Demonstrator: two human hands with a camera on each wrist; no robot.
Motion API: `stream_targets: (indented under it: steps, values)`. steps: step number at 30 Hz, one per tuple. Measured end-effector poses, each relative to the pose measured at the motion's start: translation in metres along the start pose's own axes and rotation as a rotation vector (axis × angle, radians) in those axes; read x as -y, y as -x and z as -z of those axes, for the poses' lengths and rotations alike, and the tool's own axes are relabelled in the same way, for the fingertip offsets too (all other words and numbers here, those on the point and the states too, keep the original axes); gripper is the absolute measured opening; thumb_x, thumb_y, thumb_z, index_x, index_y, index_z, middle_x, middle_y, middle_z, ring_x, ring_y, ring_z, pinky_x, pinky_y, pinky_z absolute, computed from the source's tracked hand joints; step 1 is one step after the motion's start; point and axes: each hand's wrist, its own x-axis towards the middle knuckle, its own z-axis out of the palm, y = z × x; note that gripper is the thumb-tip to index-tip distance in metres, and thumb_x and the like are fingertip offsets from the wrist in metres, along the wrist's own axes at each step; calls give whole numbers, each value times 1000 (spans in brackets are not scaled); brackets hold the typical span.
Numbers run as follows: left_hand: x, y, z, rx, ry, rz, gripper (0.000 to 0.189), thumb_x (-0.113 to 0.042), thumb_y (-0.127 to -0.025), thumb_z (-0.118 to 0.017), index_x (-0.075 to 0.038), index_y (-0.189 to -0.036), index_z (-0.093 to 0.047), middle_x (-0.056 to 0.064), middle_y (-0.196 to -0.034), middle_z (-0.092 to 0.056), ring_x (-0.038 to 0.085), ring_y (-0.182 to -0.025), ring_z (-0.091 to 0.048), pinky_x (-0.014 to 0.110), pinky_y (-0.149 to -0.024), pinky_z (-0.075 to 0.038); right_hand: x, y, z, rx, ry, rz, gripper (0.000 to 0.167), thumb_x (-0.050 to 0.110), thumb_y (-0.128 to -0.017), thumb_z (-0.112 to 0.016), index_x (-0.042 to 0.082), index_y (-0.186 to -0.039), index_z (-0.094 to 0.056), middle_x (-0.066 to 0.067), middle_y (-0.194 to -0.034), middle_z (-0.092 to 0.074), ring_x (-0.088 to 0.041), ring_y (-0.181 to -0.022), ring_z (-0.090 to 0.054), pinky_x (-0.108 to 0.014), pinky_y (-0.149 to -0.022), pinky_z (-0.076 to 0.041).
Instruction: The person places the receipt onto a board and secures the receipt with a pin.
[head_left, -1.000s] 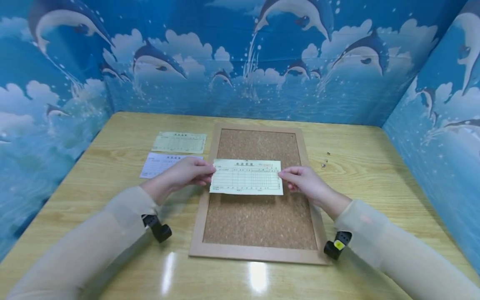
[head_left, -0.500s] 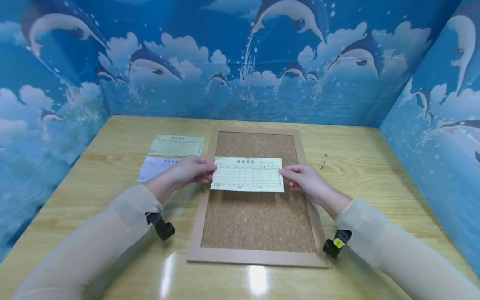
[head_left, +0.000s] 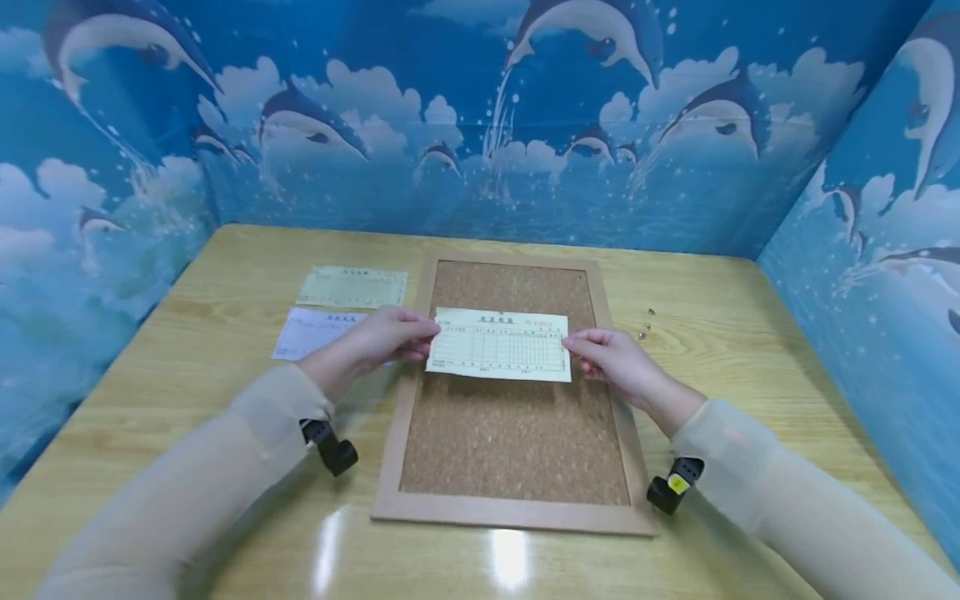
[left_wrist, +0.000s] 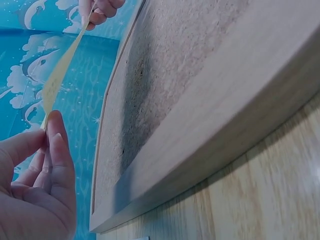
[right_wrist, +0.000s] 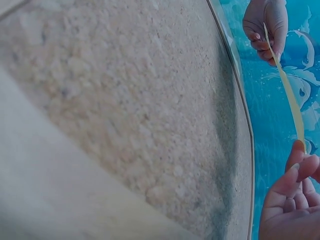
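A pale yellow printed receipt form (head_left: 498, 344) is stretched between both hands over the cork board (head_left: 517, 442). My left hand (head_left: 378, 343) pinches its left edge between thumb and fingers. Its right edge is pinched by my right hand (head_left: 618, 360). Seen edge-on in the left wrist view, the form (left_wrist: 60, 75) hangs apart from the board, and its shadow falls on the cork. In the right wrist view the form (right_wrist: 291, 102) likewise spans the gap between the two hands.
Left of the board lie a greenish form (head_left: 352, 286) and a white-lilac form (head_left: 311, 332), the latter partly behind my left hand. Several small metal pins (head_left: 647, 327) lie right of the board on the wooden table (head_left: 750, 375). Dolphin-print cloth (head_left: 480, 192) stands around the table.
Both hands still hold the yellow form. It has shifted slightly up and to the right relative to the board, and the head view has moved a little.
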Motion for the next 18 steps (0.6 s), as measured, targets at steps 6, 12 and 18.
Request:
stream_targets:
  steps: [6, 12, 18]
  values:
    - [-3, -1, 0, -13, -9, 5, 30, -12, -93, -58, 9, -114, -56, 2, -78, -61, 8, -65, -59, 19, -64, -51, -1, -2, 1, 18, -8, -2, 28, 20, -95, -55, -4, -108, -60, -1, -70, -53, -6, -61, -47, -24, -60, -44]
    - [-5, -5, -3, -13, -7, 1, 33, -13, -93, -58, 9, -118, -56, 3, -81, -63, 8, -66, -61, 20, -66, -52, 0, -3, 5, -14, 1, 4, 29, 22, -95, -55, -3, -108, -60, 1, -68, -51, -7, -61, -46, -24, -59, -43]
    - [-7, -9, -3, -19, -18, 18, 32, -14, -93, -58, 7, -117, -56, 3, -79, -63, 8, -65, -60, 20, -65, -52, 0, -6, 5, -14, -5, -2, 25, 21, -96, -55, -1, -105, -61, 1, -69, -52, -7, -62, -47, -24, -60, -43]
